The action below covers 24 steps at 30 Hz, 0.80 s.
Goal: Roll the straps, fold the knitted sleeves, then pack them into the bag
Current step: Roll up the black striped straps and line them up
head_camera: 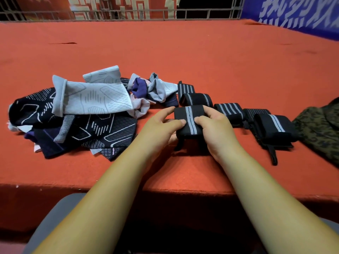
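Red felt tabletop, grey metal railing behind it, red banner, blue banner with white characters

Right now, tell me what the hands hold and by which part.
Both hold one rolled black strap with grey stripes: the left hand pinches its left side, the right hand its right side.

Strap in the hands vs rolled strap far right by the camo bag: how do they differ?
The held strap is gripped by left hand and right hand; the far-right strap lies untouched on the red table. The held strap is central; the far-right strap ends the row beside the camo bag. The far-right strap trails a long thin loop; the held strap shows short ends. Both: black rolls, grey stripes.
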Motion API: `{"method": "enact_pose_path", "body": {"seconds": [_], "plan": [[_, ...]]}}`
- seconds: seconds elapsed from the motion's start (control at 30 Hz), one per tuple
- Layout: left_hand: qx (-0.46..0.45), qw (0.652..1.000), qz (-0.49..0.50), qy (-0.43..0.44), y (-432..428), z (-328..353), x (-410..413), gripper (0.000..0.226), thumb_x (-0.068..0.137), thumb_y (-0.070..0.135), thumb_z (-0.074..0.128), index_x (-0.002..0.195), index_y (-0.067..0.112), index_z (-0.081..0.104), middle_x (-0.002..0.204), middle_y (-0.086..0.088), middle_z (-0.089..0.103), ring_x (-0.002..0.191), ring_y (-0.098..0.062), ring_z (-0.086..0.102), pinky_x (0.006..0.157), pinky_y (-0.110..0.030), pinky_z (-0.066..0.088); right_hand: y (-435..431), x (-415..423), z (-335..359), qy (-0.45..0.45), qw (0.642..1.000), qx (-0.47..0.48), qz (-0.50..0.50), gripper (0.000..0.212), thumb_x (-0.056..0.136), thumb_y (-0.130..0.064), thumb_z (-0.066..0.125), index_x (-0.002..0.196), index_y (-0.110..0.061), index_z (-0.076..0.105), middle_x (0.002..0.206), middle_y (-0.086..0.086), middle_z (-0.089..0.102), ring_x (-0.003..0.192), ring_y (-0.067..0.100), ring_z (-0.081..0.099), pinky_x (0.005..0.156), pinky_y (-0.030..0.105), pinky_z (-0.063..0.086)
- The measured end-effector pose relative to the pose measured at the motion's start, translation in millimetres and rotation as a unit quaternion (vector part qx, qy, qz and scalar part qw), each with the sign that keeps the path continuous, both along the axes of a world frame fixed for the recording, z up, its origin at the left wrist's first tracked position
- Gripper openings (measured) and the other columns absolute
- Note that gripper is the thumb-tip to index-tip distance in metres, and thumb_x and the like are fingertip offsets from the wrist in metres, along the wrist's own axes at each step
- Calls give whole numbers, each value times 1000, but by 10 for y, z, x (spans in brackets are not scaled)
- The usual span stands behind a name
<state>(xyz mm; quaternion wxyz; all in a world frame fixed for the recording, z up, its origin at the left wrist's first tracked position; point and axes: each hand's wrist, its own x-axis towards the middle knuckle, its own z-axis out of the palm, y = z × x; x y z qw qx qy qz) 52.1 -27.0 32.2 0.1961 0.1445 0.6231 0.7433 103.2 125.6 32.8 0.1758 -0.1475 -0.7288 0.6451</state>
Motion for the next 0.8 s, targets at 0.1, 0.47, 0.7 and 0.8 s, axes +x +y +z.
{"method": "enact_pose_path", "body": {"seconds": [0.1,0.47,0.7,0.8], "plan": [[-33,998,-28,35,121,-13,39,40,94,18,73,109,55,78,126,-21,74,117,-37,74,103,-59,59,150,87,30,-28,998,50,-23,38,89,-10,52,112,-24,78,101,5,81,100,36,75,90,54,61],[-120,971,-144,147,715,-24,283,52,94,9,80,140,28,67,127,7,77,115,-14,75,99,-36,62,759,472,35,-64,950,270,-146,52,101,-10,55,153,-13,46,154,4,48,140,19,47,104,20,31],[-179,958,-89,204,1030,-215,405,47,87,20,84,129,36,73,104,12,80,79,-14,78,82,-46,66,975,541,-58,-95,926,335,-150,49,106,-12,54,155,-14,47,157,4,50,143,20,47,107,24,33],[-192,956,-72,210,1060,-249,415,46,85,25,85,128,36,73,107,13,79,79,-15,78,81,-50,66,988,531,-46,-105,922,342,-150,50,106,-12,54,156,-13,48,157,6,52,144,23,48,113,30,36]]}}
